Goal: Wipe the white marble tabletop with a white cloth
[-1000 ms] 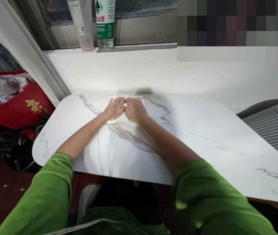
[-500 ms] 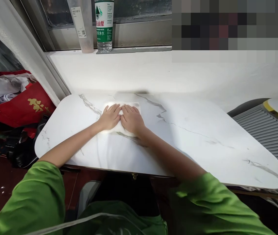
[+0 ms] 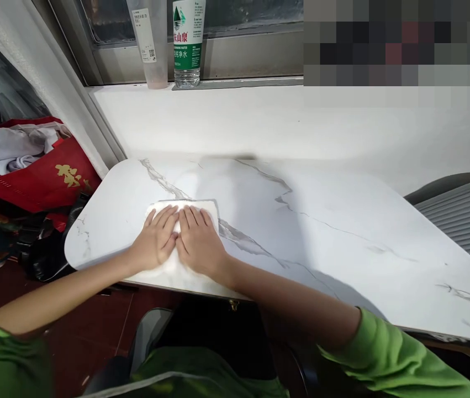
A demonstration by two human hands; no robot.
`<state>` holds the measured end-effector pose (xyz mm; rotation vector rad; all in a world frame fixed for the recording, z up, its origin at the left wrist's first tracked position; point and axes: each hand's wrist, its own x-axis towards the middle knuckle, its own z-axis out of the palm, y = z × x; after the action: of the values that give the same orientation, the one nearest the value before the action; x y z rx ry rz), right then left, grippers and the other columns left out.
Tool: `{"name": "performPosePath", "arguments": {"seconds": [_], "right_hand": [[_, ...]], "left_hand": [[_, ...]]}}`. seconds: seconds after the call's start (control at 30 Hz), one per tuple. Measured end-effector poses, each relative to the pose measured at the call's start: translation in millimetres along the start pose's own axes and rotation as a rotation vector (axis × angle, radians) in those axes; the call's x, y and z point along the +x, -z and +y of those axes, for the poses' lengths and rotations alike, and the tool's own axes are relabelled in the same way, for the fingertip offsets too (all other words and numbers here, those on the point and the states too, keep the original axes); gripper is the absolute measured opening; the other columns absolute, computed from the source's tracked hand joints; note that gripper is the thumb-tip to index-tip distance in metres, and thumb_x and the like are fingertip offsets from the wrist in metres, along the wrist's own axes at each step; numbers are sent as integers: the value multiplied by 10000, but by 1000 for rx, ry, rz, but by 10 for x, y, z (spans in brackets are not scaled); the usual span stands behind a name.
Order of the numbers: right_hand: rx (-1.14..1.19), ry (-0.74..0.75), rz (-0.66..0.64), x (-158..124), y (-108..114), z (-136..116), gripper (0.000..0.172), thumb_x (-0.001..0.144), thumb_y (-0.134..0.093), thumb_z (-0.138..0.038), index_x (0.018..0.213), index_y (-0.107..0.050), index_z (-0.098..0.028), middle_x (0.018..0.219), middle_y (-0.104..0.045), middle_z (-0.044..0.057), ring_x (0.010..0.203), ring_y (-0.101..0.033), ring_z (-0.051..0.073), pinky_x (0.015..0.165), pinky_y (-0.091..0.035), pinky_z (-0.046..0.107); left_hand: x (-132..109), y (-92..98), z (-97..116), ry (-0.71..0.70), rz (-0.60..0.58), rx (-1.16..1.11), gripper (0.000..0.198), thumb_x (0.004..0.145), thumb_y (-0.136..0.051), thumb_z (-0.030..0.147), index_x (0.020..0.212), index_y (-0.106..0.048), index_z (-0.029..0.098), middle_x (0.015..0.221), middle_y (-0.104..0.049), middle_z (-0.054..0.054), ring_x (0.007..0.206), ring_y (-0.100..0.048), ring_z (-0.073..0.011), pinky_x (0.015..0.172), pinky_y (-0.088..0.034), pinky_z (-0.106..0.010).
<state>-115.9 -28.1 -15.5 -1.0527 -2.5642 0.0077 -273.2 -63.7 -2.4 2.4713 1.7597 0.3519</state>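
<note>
Both hands are pressing flat on a white cloth (image 3: 185, 207) at the lower left of the frame: the left hand (image 3: 157, 241) and the right hand (image 3: 198, 241) are lying side by side, touching, fingers spread wide and gripping nothing. That cloth is sitting on the marbled tabletop (image 3: 321, 243) near its front edge. To wipe well here, the palms should probably be bearing down evenly so the cloth is not bunching beneath them, with strokes overlapping and stopping short of the edge. Farther out, a water bottle (image 3: 188, 41) and a clear cup (image 3: 151, 44) are standing on the window sill (image 3: 238, 110) at upper centre, well apart from the cloth; a red bag (image 3: 48, 177) is lying at the left.
</note>
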Motion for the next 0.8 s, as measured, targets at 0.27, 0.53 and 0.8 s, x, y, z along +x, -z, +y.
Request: {"name": "performPosePath", "arguments": {"seconds": [0.27,0.53,0.8], "right_hand": [[17,-92,64,1169,-350,765,444,901,-372,-166,1263,-560,7,1323,-575,240,1215,-499,326,1056,-310,441],[-17,-171,55,1448,-425,1028,451,928,-329,-162,1293,-538,-1,1345,-568,219,1257,-469,300,1077,-285,414],[-17,-188,63,1063,-364,327,526,939,-368,-218,1370,-475,64,1426,-494,270,1326,-427,349,1115,-257,489]], "left_hand": [[1339,-38,-745,22,-12,31,510,927,-312,239,1414,-404,120,1531,-404,-149,1439,-329,-259,1188,-231,-509],[1763,-62,-857,24,-10,15,507,932,-310,224,1418,-419,130,1542,-395,-128,1441,-324,-236,1193,-236,-480],[1000,53,-933,-54,-53,15,525,962,-273,289,1455,-381,146,1567,-362,-111,1465,-285,-237,1210,-191,-464]]}}
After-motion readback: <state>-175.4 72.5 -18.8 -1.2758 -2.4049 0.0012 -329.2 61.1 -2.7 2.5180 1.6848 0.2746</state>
